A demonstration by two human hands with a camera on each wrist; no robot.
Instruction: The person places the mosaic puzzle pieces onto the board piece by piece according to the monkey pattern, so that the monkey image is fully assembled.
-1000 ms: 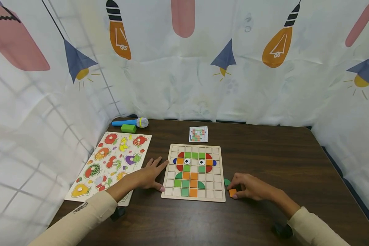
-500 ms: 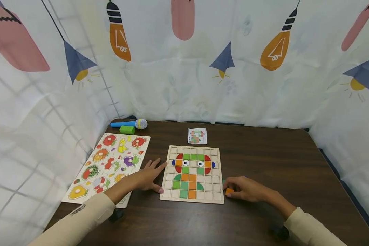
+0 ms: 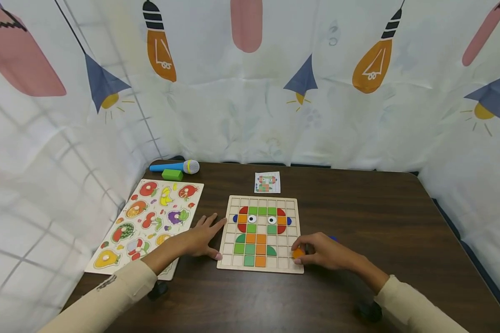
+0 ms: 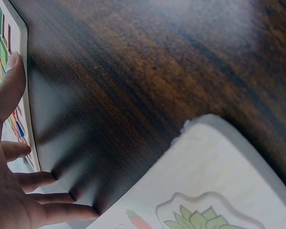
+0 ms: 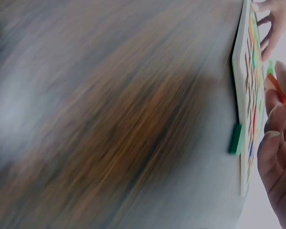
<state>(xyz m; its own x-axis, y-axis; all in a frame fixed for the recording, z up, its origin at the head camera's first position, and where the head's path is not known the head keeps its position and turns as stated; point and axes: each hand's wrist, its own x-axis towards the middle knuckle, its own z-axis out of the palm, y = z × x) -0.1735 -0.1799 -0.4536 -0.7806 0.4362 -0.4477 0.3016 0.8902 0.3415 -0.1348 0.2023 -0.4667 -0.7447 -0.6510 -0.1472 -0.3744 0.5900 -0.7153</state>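
Note:
My right hand (image 3: 329, 251) pinches an orange square tile (image 3: 297, 253) between thumb and fingers, over the right edge of the wooden grid board (image 3: 285, 263). In the right wrist view the orange tile (image 5: 276, 88) shows at the fingertips. My left hand (image 3: 202, 238) has its fingers spread, the thumb on the board's left edge and a fingertip near its side. Red, green, orange and blue tiles and two eye tiles form a figure on the grid. A dark green piece (image 5: 235, 139) lies on the table against the board's edge; my right hand hides it in the head view.
A small pattern card (image 3: 267, 182) lies behind the board. A fruit puzzle board (image 3: 150, 222) is at the left, with a blue toy microphone (image 3: 172, 167) and a green block (image 3: 172, 175) beyond it. A blue piece (image 3: 334, 238) peeks out behind my right hand.
My right hand has moved left with the orange tile, from the table beside the board to over its right edge. The left hand stays in place.

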